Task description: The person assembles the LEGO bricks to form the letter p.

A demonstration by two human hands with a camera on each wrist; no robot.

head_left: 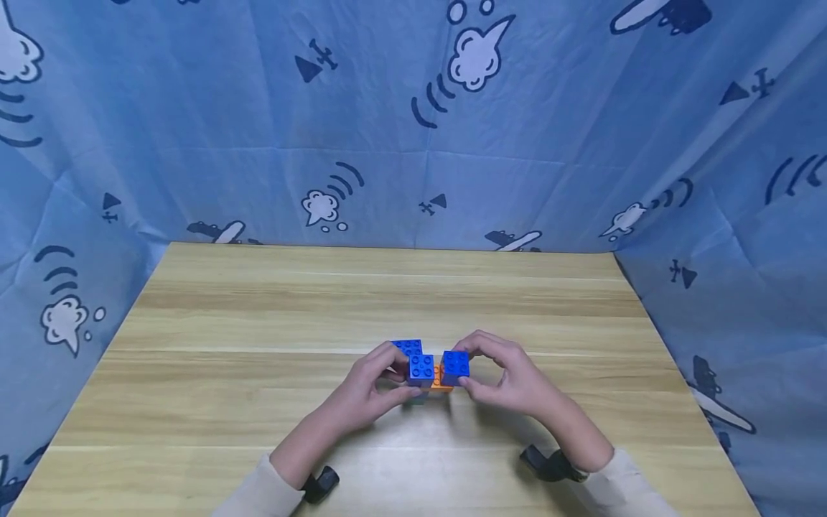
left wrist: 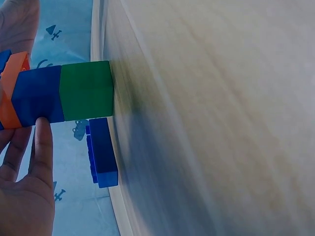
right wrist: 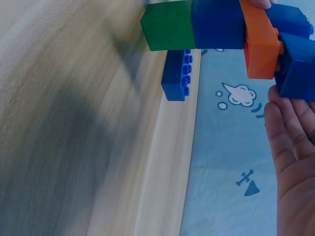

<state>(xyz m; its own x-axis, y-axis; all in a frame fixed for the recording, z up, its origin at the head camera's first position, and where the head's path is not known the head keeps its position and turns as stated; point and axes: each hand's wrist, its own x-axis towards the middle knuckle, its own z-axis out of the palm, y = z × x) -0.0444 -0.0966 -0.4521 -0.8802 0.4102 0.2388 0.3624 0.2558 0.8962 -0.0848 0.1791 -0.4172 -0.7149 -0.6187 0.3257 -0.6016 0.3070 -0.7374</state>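
On the table a stack of toy bricks stands upright: a green brick [left wrist: 87, 91] at the bottom, a blue brick [left wrist: 39, 96] over it, then an orange brick [right wrist: 260, 55] lying across. Another blue brick [head_left: 421, 368] sits on the orange one's left part. My left hand [head_left: 370, 388] holds the stack near its top, thumb in front and fingers behind. From the other side my right hand [head_left: 510, 372] pinches a square blue brick [head_left: 456, 365] at the orange brick's right end, right at its studs.
A longer blue brick [head_left: 407, 347] lies loose on the wooden table [head_left: 258, 316], just behind the stack. Blue patterned cloth [head_left: 388, 108] hangs behind the table and along both sides. Dark bands with small devices [head_left: 549, 463] sit on both wrists.
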